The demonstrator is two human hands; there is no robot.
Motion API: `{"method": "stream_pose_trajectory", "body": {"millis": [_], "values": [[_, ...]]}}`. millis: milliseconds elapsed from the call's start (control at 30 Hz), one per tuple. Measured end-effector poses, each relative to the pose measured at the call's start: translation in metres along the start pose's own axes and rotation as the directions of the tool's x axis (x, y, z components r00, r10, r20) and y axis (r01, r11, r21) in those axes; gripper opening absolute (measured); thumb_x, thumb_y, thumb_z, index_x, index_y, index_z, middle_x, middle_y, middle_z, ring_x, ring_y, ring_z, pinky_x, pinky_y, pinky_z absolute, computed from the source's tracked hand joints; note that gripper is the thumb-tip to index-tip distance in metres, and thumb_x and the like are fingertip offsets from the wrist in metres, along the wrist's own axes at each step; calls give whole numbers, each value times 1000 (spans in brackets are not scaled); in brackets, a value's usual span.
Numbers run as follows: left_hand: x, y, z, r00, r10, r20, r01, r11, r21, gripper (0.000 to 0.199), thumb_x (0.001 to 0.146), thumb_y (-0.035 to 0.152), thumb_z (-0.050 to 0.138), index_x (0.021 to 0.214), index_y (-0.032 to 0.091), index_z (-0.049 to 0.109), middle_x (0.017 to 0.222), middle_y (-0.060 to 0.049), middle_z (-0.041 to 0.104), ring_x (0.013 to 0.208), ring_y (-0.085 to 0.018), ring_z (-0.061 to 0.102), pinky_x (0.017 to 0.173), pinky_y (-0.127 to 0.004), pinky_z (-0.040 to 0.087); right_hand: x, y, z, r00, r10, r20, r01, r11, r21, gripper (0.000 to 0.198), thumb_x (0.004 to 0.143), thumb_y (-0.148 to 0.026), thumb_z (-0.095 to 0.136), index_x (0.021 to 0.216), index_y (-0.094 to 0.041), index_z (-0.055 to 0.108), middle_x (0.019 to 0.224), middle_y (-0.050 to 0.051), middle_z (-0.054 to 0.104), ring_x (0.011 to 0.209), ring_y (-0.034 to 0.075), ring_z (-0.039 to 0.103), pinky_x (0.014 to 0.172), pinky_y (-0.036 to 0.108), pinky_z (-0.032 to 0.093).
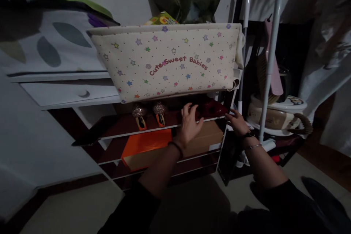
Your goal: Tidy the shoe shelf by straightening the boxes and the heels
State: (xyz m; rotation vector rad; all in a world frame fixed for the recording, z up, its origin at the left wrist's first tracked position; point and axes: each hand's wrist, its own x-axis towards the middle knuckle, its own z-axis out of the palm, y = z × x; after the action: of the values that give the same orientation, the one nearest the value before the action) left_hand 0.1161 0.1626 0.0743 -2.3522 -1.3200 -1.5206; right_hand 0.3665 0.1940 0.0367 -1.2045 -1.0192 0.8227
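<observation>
On the upper shelf (111, 127) sits a pair of shiny dark red shoes (212, 109), partly in shadow. My left hand (189, 124) is in front of the shelf at the left side of these shoes, its fingers bent and apart, with nothing seen in them. At the shelf's right end is my right hand (238, 121), fingers spread near the shoe's right tip; whether it touches the shelf post is unclear. Further left on the same shelf stands a pair of high-heeled shoes with a glittery left shoe (139, 115) and right shoe (159, 112).
Above hangs over a cream fabric basket (170, 62) with star prints. Below are an orange box (149, 144) and a brown cardboard box (204, 137). A white drawer (68, 93) is at left. Pale poles (270, 58), a pink-handled brush (271, 69) and a lidded container (274, 115) stand at right.
</observation>
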Motion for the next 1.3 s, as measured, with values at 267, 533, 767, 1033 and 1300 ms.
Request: {"method": "stream_pose_trajectory", "body": {"millis": [267, 533, 767, 1033, 1300], "values": [[75, 12, 72, 927, -307, 214, 314, 950, 2, 65, 78, 38, 80, 137, 20, 61, 137, -24, 56, 148, -52, 25, 118, -69, 16, 25, 9, 19, 997, -40, 66, 42, 999, -27, 53, 66, -45, 79, 108, -22, 56, 82, 2, 67, 67, 20, 66, 63, 35, 60], [68, -8, 72, 932, -342, 116, 341, 940, 28, 70, 71, 21, 83, 136, 17, 58, 135, -28, 56, 144, -52, 29, 113, -68, 21, 27, 6, 29, 985, -157, 71, 168, 967, -190, 56, 62, -50, 82, 101, -24, 51, 85, 0, 64, 75, 21, 63, 69, 37, 56], [38, -29, 36, 944, -330, -21, 330, 944, -3, 73, 76, 21, 73, 144, 17, 48, 122, -20, 58, 126, -42, 51, 108, -56, 37, 5, -11, 54, 958, -276, 76, 286, 922, -262, 55, 63, -53, 80, 100, -25, 50, 91, 2, 66, 81, 23, 62, 82, 40, 50], [18, -48, 5, 953, -301, -47, 293, 947, -129, 66, 80, 25, 70, 142, 15, 49, 125, -18, 56, 123, -37, 56, 108, -51, 45, -2, -31, 82, 920, -378, 105, 392, 869, -301, 50, 72, -41, 74, 114, -24, 52, 92, 3, 66, 82, 24, 61, 80, 38, 50], [10, -81, -1, 964, -251, -85, 220, 937, -273, 78, 82, 32, 72, 152, 19, 41, 141, -18, 52, 138, -35, 46, 118, -51, 39, -7, -43, 120, 816, -495, 298, 578, 695, -429, 61, 81, -30, 76, 136, -19, 54, 119, 17, 63, 112, 34, 59, 102, 48, 47]]}}
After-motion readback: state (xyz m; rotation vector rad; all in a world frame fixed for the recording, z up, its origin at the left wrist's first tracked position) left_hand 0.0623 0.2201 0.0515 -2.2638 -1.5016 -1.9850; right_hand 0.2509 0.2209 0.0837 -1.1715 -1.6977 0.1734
